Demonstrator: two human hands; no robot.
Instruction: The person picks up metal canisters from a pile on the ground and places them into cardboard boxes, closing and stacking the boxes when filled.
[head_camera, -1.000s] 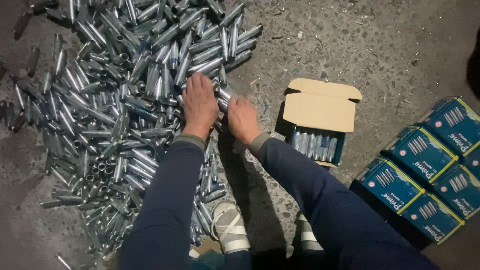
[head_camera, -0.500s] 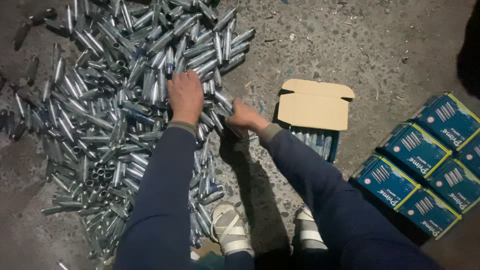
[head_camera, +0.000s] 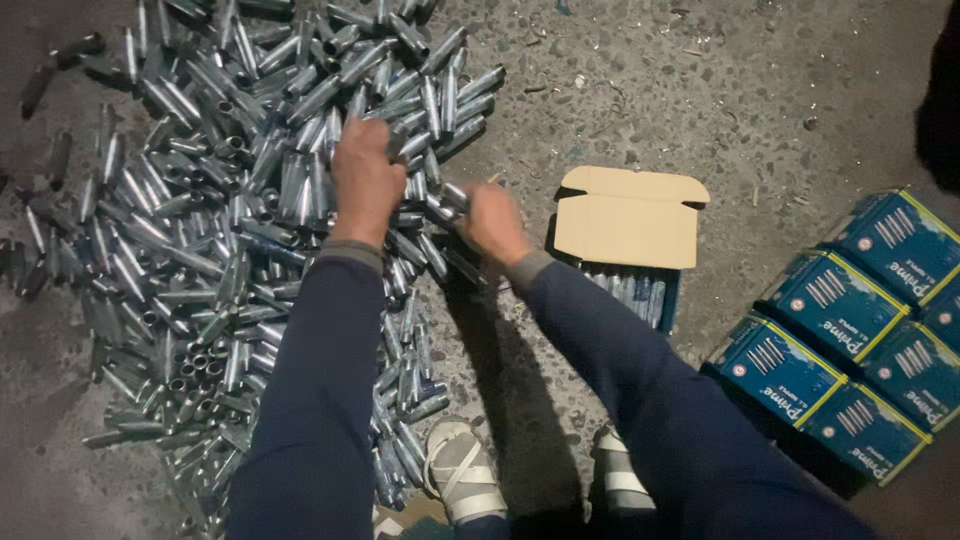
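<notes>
A big pile of short silvery metal tubes (head_camera: 200, 250) covers the concrete floor on the left. My left hand (head_camera: 365, 180) reaches into the pile and is closed around several tubes near its upper middle. My right hand (head_camera: 490, 225) is at the pile's right edge, gripping a few tubes. Just right of that hand stands an open cardboard box (head_camera: 625, 215) with its flap raised; more tubes (head_camera: 630, 290) lie packed inside it.
Closed blue boxes (head_camera: 850, 330) with yellow edges are stacked at the lower right. My two feet in light sandals (head_camera: 465, 470) stand at the bottom centre. A dark shape (head_camera: 940, 90) is at the right edge.
My left hand has moved farther up into the pile and my right hand has shifted right, toward the open box. The camera view has shifted slightly.
</notes>
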